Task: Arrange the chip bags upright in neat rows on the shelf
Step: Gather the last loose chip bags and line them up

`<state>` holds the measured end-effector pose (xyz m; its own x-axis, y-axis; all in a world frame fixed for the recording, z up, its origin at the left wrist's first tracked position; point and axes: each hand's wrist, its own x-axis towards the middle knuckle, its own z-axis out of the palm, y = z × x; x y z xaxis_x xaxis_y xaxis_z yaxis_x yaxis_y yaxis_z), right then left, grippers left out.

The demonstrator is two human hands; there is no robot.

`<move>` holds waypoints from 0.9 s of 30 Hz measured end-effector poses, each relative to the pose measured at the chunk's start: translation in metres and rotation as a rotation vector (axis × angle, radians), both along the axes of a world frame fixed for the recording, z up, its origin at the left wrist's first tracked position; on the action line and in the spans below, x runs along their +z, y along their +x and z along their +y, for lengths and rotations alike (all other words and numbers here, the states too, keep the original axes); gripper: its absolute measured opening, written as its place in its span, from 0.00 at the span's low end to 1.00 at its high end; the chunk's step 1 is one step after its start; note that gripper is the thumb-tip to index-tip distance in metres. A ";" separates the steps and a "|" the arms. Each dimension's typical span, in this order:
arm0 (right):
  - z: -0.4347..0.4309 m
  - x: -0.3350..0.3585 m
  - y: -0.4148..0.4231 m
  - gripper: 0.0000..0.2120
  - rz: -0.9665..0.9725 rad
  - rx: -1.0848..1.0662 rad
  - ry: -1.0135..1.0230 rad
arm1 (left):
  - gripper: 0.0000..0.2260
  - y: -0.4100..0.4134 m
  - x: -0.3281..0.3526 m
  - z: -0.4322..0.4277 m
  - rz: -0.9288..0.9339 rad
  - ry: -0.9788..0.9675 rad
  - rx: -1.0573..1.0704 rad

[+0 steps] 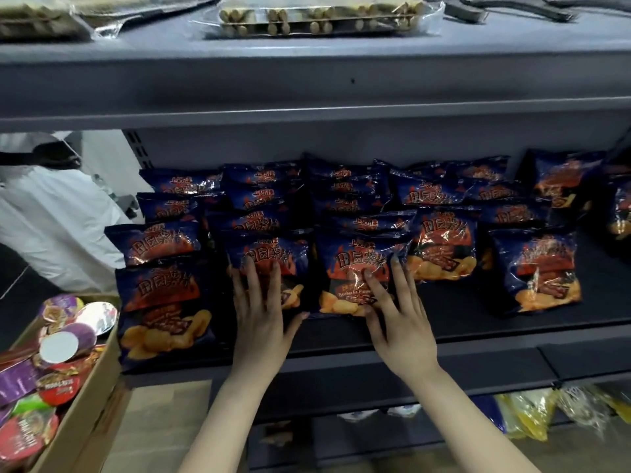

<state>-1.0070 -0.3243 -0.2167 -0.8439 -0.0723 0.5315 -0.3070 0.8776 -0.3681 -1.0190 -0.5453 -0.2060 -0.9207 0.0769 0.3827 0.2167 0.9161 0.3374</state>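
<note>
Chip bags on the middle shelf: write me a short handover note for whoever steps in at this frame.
Left hand: open, fingers flat on the second row's front bag.
Right hand: open, fingers spread on the third row's front bag.
Chip bags stand in about five rows on the shelf, leaning back.
Done: the rows are largely formed.
Left: the front line is uneven. The leftmost front bag sits forward near the edge, and the fourth row's front bag sits further back. I would even these up.
</note>
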 end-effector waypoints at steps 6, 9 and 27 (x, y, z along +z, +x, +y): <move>-0.001 0.000 0.001 0.27 0.008 -0.020 0.010 | 0.38 0.001 -0.001 0.001 -0.020 0.023 -0.009; -0.002 -0.001 0.001 0.29 0.060 -0.031 -0.003 | 0.38 0.003 0.000 0.001 -0.010 0.032 -0.006; -0.161 0.044 0.008 0.25 0.160 0.531 -0.066 | 0.47 0.047 0.058 -0.105 0.115 0.315 0.346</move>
<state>-0.9991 -0.4853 -0.1731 -0.6088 -0.4277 0.6682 -0.7576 0.5633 -0.3297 -0.9721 -0.6502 -0.1482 -0.8221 -0.3623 0.4392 -0.0304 0.7983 0.6015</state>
